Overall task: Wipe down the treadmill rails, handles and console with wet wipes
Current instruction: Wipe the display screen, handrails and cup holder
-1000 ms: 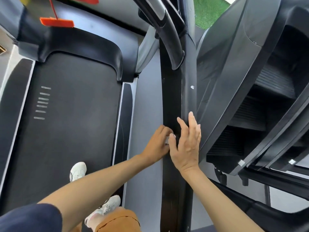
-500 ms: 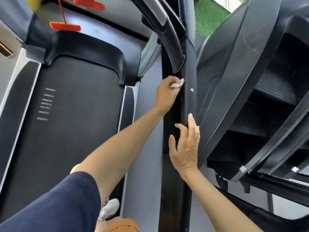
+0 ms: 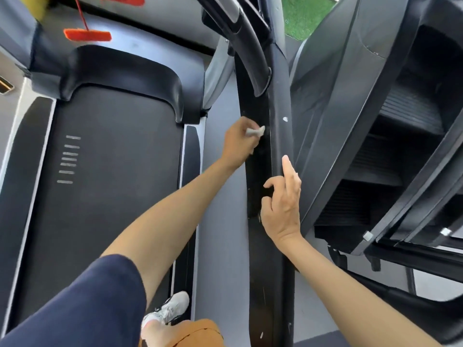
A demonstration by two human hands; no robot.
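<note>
Pinches crumpled wet wipe (image 3: 255, 131) in left hand (image 3: 239, 144) against black treadmill rail (image 3: 279, 101), rests right hand (image 3: 281, 209) on rail at five o'clock of wipe, fingers loose, holding nothing.

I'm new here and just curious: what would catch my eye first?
The left hand holds a small white wipe against the long black rail in the middle, while the right hand rests on it lower down. At top left, a bright orange tag hangs above the treadmill belt.
</note>
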